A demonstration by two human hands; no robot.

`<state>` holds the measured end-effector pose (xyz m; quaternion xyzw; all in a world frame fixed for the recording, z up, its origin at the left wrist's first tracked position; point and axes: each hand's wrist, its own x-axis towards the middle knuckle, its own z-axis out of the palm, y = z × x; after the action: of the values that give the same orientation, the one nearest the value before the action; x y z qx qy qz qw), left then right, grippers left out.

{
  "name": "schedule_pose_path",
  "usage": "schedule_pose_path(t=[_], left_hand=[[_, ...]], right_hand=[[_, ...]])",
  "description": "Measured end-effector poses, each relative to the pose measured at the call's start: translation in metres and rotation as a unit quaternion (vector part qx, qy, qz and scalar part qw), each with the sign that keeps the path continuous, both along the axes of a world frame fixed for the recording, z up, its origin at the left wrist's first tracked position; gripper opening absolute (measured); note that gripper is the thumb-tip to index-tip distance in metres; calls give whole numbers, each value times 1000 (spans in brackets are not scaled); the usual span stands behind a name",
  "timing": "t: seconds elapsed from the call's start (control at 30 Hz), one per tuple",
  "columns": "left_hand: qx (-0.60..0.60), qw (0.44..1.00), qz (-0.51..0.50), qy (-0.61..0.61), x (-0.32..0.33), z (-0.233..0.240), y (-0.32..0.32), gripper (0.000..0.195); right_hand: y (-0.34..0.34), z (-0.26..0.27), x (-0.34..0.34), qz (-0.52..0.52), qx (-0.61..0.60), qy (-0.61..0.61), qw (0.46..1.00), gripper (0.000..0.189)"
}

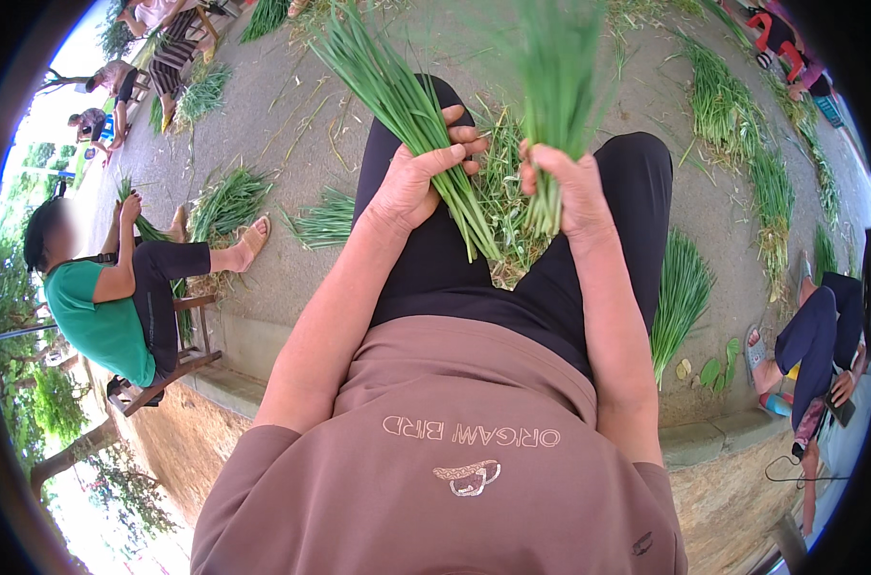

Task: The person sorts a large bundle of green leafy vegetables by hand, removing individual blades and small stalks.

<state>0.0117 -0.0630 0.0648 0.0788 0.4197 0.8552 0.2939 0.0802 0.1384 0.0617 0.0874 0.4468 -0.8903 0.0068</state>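
Two bunches of long green leaf stalks, which look like garlic chives, are held above my knees. My left hand grips one bunch near its pale lower stems, which slant down over my thigh. The other bunch, blurred at its leafy top, stands nearly upright with my right hand closed around its stems. The two bunches are apart. Between my knees, below both hands, lies a heap of loose leaves and trimmings on the ground.
Piles of the same greens lie on the pavement at left and right, and beside my leg. A person in a green shirt sits on a wooden chair at left. Another person sits at right. Several people work farther off.
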Motion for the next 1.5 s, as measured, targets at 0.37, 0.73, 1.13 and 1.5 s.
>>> schedule_pose_path(t=[0.37,0.73,1.13,1.5], left_hand=[[14,999,40,-26,3,8,7,53],[-1,1000,29,4,1,-1,6,37],[7,1000,17,4,0,-1,5,49],[-11,1000,-7,3,1,5,2,66]], right_hand=[[-7,-5,-1,58,79,12,995,32],[-31,-7,-3,117,141,71,981,54],[-24,-2,-3,109,106,85,985,52],[-12,3,-2,157,98,23,982,25]])
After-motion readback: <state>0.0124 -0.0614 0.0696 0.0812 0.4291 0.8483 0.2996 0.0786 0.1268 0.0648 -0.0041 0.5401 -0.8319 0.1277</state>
